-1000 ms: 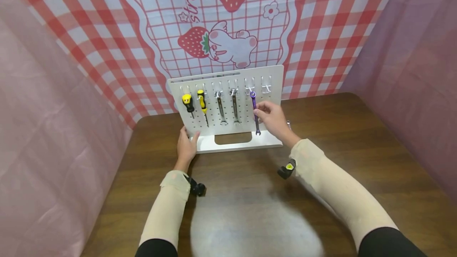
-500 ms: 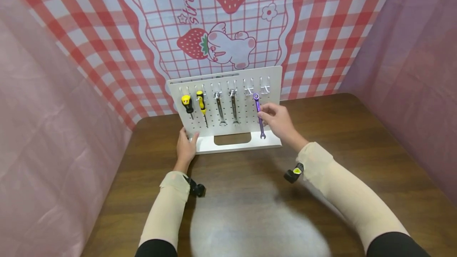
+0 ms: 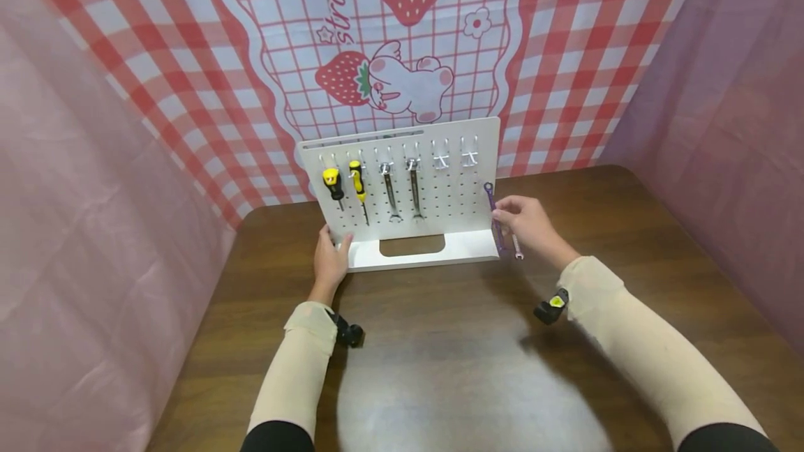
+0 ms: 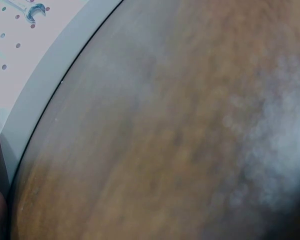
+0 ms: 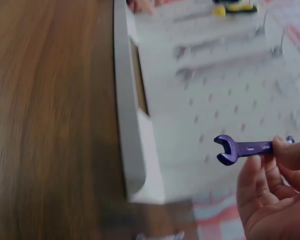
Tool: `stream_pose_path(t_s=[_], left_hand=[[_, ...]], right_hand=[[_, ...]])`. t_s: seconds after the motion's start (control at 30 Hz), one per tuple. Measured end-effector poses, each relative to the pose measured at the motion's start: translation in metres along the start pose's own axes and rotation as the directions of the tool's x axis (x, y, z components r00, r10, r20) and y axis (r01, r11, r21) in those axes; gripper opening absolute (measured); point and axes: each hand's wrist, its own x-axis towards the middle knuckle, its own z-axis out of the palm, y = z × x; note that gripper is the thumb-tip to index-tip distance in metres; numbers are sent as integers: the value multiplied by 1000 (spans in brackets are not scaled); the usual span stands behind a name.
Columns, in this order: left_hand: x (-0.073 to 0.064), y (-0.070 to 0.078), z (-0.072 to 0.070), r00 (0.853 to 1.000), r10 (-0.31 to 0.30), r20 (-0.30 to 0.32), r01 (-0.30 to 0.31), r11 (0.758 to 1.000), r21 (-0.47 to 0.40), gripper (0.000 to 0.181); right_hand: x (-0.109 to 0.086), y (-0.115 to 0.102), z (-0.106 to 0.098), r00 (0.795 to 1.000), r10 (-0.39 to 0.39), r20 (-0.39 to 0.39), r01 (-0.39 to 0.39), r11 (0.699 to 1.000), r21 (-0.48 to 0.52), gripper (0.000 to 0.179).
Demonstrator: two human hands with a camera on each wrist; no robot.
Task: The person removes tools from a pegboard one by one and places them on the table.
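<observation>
Head view: The white pegboard (image 3: 452,190) stands on the wooden table (image 3: 427,347). The left hand (image 3: 329,264) grips its lower left corner, thumb on the front face and fingers along the outer edge, probably to steady the board. The right hand (image 3: 530,223) pinches the purple wrench (image 3: 498,231) by mid-shaft, ring end up and open end down, at the board's right edge; whether wrench and board touch cannot be told. The upright hold matches the hanging direction of the two silver wrenches (image 3: 390,192) and the yellow-and-black screwdrivers (image 3: 333,185), which the hooks appear to keep separate. A small wrench (image 3: 518,248) lies partly hidden beyond the right hand. Both forearms reach forward, the right one angled inward.

Left wrist view: A thumb tip and part of the left hand show at the left border, against the board; the rest of this grip is out of frame.

Right wrist view: The thumb lies over the shaft and the fingertips (image 5: 253,162) support it from below, leaving the open end exposed; a light pinch seems sufficient for a tool this slim. The remaining fingers curl loosely, clear of the shaft.
</observation>
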Motion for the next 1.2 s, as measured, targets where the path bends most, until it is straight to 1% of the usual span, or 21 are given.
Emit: stream_pose_path(t_s=[0.1,0.2,0.33,0.43,0.53,0.63,0.73,0.87,0.97,1.1,1.2], left_hand=[[0,0,1,1000,-1,-4,1,1000,5,67],[0,-1,1,1000,-4,-5,4,1000,7,67],[-1,-1,-1,1000,-8,-7,9,1000,6,67],[-1,0,-2,1000,-2,-13,2,1000,4,67],[-1,0,-1,1000,11,-17,-11,1000,-2,66],[-1,0,-1,1000,16,-16,-16,1000,-7,65],[-1,0,0,1000,17,-15,-17,1000,-8,64],[-1,0,0,999,29,-19,-30,999,-14,64],[0,1,0,999,27,-21,-27,1000,-14,64],[0,0,0,1000,18,-16,-18,1000,-17,64],[0,-2,0,1000,21,-18,-22,1000,-19,64]], right_hand=[[3,18,-12,999,47,8,-47,998,-33,21],[6,35,-23,994,105,14,-105,994,-31,23],[12,51,-33,983,184,15,-184,982,-41,28],[16,61,-37,976,218,9,-216,973,-76,30],[18,71,-40,971,238,-1,-236,961,-148,29],[21,78,-41,967,254,-7,-248,940,-234,26],[23,83,-39,969,246,-11,-238,924,-300,25],[23,83,-36,982,189,-26,-186,911,-369,23],[22,82,-34,986,160,-36,-161,897,-411,21],[21,82,-32,987,153,-42,-155,876,-456,18],[21,83,-31,988,151,-46,-154,869,-470,17]])
